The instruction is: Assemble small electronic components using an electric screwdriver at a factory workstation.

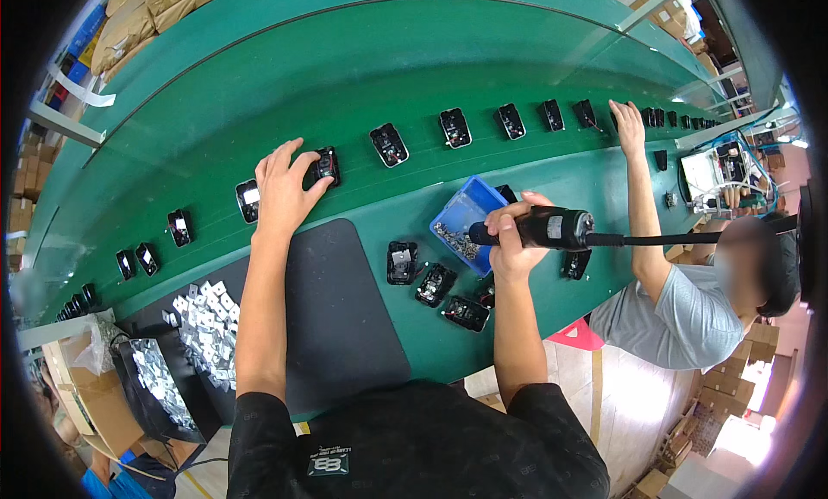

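My left hand [289,184] reaches over the green belt, its thumb and forefinger at the edges of a small black plastic housing [327,166]; the fingertips partly hide its near side. Another housing with a white piece inside [248,200] lies just left of that hand. My right hand [515,244] is wrapped round a black electric screwdriver [556,228], held level above the bench with its cable running off to the right. Beneath that hand stands a blue bin [454,207] with small metal screws [457,240] in it.
More black housings [389,145] line the belt [345,76]. Several [436,285] lie on the bench near the bin. A dark mat [336,309] carries a pile of small white-silver plates [210,326], beside a black tray of them [159,382]. A co-worker [681,313] reaches to the belt at right.
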A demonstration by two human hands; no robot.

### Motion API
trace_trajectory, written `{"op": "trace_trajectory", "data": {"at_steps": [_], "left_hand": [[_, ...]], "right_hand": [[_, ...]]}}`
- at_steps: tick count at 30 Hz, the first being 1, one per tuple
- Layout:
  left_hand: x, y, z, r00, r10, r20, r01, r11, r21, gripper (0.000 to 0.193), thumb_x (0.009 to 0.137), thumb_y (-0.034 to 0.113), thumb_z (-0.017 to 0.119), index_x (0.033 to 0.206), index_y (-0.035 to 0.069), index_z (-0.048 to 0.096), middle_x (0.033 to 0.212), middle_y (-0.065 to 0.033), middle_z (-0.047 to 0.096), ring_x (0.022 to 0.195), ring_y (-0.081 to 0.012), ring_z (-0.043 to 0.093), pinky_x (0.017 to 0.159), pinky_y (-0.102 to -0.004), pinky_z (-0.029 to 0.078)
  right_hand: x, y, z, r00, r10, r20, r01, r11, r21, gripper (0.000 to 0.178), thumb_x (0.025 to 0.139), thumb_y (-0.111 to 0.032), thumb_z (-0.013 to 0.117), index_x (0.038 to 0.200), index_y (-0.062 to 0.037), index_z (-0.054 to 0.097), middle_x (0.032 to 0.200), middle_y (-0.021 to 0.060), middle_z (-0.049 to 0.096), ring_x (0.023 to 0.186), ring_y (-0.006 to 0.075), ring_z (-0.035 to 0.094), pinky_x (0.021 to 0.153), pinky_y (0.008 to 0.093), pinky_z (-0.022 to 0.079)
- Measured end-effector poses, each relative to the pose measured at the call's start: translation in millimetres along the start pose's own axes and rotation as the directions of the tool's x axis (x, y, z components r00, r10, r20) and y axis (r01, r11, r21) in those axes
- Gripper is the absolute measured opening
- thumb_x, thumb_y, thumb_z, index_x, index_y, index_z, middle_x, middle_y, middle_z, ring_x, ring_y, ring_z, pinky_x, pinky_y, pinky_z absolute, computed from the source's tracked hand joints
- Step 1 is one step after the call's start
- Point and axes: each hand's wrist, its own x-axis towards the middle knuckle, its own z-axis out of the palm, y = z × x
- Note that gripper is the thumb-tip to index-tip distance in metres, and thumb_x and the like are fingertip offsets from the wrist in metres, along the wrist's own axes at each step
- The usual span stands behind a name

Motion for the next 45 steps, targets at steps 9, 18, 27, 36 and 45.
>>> {"op": "trace_trajectory", "data": {"at_steps": [9,18,27,36,45], "left_hand": [[-2,-1,-1,0.991,0.118,0.059,-0.106,0.98,-0.17,0.035,0.066,0.019,0.076,0.095,0.01,0.059,0.134,-0.0132,0.044,0.123,-0.0315,0.042,0.099,-0.045,0.033],[-68,32,-49,0.985,0.17,-0.015,-0.169,0.954,-0.247,0.025,0.061,0.019,0.078,0.08,0.01,0.065,0.128,-0.0159,0.049,0.114,-0.0325,0.049,0.092,-0.0437,0.037],[-186,66,-67,0.997,-0.081,0.003,0.079,0.97,-0.229,0.02,0.062,0.015,0.078,0.072,0.009,0.061,0.134,-0.0167,0.045,0.114,-0.032,0.049,0.091,-0.0434,0.037],[-212,42,-120,0.955,-0.292,0.061,0.298,0.925,-0.236,0.032,0.069,0.01,0.072,0.099,0.005,0.06,0.116,-0.0142,0.058,0.107,-0.0316,0.054,0.091,-0.0399,0.042],[-216,-36,-157,0.933,-0.031,0.358,0.038,0.999,-0.011,0.027,0.069,0.002,0.063,0.095,0.006,0.066,0.102,-0.0063,0.064,0.092,-0.0255,0.059,0.083,-0.0353,0.047]], "right_hand": [[1,0,0,0.999,-0.005,0.049,0.005,1.0,0.012,0.041,0.079,0.0,0.06,0.115,-0.0015,0.041,0.064,0.0074,0.052,0.053,0.0152,0.051,0.055,0.0313,0.047],[-4,-54,-9,0.994,-0.101,0.033,0.09,0.969,0.23,0.048,0.082,-0.01,0.058,0.125,-0.0065,0.036,0.068,0.002,0.045,0.054,0.0118,0.044,0.056,0.0312,0.041],[-18,-79,-10,0.977,-0.105,0.184,0.018,0.906,0.422,0.047,0.082,-0.011,0.056,0.125,-0.0064,0.037,0.071,0.0013,0.047,0.057,0.0108,0.044,0.058,0.0274,0.037],[-7,-76,-16,0.979,-0.041,0.201,-0.05,0.902,0.428,0.046,0.082,-0.011,0.057,0.124,-0.0042,0.038,0.069,0.0017,0.044,0.056,0.0107,0.043,0.057,0.0267,0.037],[-5,-77,-17,0.984,-0.012,0.179,-0.064,0.907,0.415,0.047,0.083,-0.012,0.056,0.125,-0.0045,0.037,0.071,0.002,0.044,0.056,0.0104,0.042,0.057,0.0272,0.036]]}}
